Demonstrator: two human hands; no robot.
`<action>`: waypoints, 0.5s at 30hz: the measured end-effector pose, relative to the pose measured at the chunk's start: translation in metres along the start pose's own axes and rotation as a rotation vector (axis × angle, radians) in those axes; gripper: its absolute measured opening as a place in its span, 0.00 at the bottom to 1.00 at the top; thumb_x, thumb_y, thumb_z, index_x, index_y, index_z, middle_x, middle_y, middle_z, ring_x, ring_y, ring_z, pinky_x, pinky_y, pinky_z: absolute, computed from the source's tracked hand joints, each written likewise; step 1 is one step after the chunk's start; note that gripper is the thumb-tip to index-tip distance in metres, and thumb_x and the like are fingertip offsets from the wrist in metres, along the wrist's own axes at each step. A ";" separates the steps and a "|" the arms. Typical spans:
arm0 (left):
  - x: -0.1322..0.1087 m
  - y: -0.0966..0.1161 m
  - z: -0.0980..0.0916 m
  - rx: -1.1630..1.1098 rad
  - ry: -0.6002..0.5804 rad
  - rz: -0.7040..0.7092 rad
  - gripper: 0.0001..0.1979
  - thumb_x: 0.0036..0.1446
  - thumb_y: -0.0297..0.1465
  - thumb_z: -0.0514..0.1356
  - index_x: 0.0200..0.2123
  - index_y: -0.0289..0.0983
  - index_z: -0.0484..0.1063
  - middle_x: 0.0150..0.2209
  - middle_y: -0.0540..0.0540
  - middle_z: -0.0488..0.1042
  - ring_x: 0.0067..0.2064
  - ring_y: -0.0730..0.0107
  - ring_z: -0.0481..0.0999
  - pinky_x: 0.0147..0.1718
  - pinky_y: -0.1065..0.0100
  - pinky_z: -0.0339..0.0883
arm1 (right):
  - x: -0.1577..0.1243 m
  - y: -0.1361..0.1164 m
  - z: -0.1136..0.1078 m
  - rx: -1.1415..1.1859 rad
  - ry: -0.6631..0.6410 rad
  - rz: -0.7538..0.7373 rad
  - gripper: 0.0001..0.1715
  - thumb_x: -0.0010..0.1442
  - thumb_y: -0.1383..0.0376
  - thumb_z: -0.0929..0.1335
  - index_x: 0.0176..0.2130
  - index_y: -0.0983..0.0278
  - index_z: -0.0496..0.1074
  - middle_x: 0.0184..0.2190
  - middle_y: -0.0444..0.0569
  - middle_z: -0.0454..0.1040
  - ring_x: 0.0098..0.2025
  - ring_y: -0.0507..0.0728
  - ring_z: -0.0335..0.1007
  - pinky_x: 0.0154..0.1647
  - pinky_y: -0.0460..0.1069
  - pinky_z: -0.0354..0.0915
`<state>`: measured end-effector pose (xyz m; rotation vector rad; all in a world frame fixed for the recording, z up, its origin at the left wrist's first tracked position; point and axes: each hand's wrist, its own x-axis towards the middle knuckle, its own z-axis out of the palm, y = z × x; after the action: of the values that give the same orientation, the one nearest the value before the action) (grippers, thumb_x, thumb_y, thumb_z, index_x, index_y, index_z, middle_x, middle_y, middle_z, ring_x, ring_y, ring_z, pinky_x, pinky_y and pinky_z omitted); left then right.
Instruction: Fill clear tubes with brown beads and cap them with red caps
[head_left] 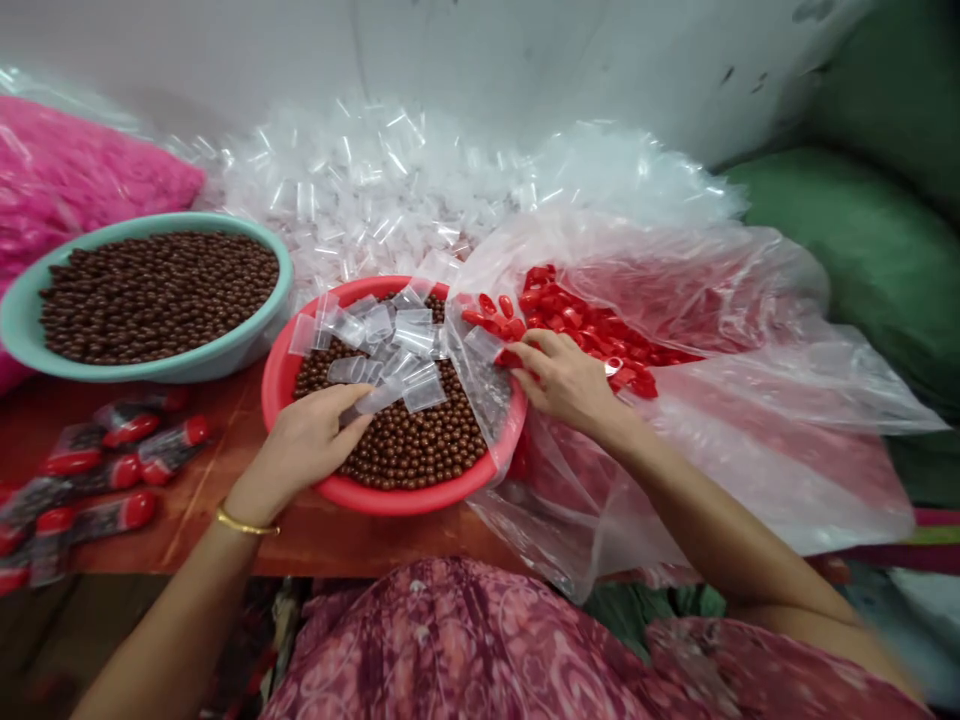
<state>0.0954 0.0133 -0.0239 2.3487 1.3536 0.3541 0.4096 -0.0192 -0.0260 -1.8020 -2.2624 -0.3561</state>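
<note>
A patterned garment [450,650] on the person is nearest, below the front edge of the bench [206,490]. Filled tubes with red ends [112,470] lie in a loose heap at the left, in front of a pale blue basin [281,285] of brown balls [157,295]. A pink heap [82,165] stands behind that basin, a bank of clear tubes [360,190] spreads along the wall, and a green sack [847,220] sits at the far right. A plastic bag [810,440] holding red caps [562,315] drapes over the right side of the red basin [277,375], partly covering its rim.

The left hand [311,440] reaches over that rim, thumb and fingers closed on a clear tube [380,397] above more brown balls. The right hand [566,380] pinches a red cap [508,357] at the bag's mouth. Bare bench shows between the heap and the red basin, narrowing to a strip along the front edge.
</note>
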 end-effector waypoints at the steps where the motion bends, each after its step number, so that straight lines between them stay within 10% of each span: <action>1: 0.000 0.001 -0.002 -0.057 -0.026 -0.007 0.22 0.59 0.39 0.50 0.51 0.35 0.71 0.47 0.43 0.77 0.46 0.62 0.76 0.47 0.65 0.68 | 0.006 0.002 0.001 -0.035 -0.026 -0.012 0.17 0.61 0.61 0.63 0.47 0.61 0.72 0.48 0.54 0.72 0.46 0.61 0.67 0.37 0.52 0.65; 5: 0.000 0.006 -0.014 -0.123 -0.131 0.041 0.20 0.58 0.35 0.52 0.51 0.36 0.70 0.45 0.45 0.78 0.43 0.65 0.76 0.44 0.67 0.69 | 0.027 0.008 0.007 -0.123 -0.047 0.027 0.16 0.60 0.59 0.63 0.42 0.64 0.74 0.45 0.59 0.72 0.42 0.64 0.65 0.31 0.53 0.63; 10: 0.000 0.020 -0.030 0.354 -0.262 0.107 0.13 0.59 0.27 0.49 0.41 0.34 0.73 0.37 0.41 0.77 0.40 0.64 0.75 0.41 0.66 0.68 | 0.030 0.013 0.003 0.005 0.105 0.012 0.15 0.60 0.60 0.62 0.38 0.64 0.74 0.40 0.59 0.74 0.42 0.65 0.68 0.41 0.58 0.64; 15: 0.012 0.030 -0.031 0.382 -0.350 0.147 0.14 0.60 0.28 0.48 0.38 0.32 0.73 0.35 0.40 0.76 0.38 0.62 0.75 0.38 0.65 0.67 | 0.016 0.012 -0.013 0.237 0.183 0.286 0.13 0.57 0.59 0.63 0.39 0.62 0.70 0.34 0.56 0.76 0.34 0.63 0.70 0.37 0.58 0.64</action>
<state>0.1111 0.0169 0.0179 2.6626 1.1606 -0.2935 0.4182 -0.0057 -0.0077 -1.8491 -1.8098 -0.1819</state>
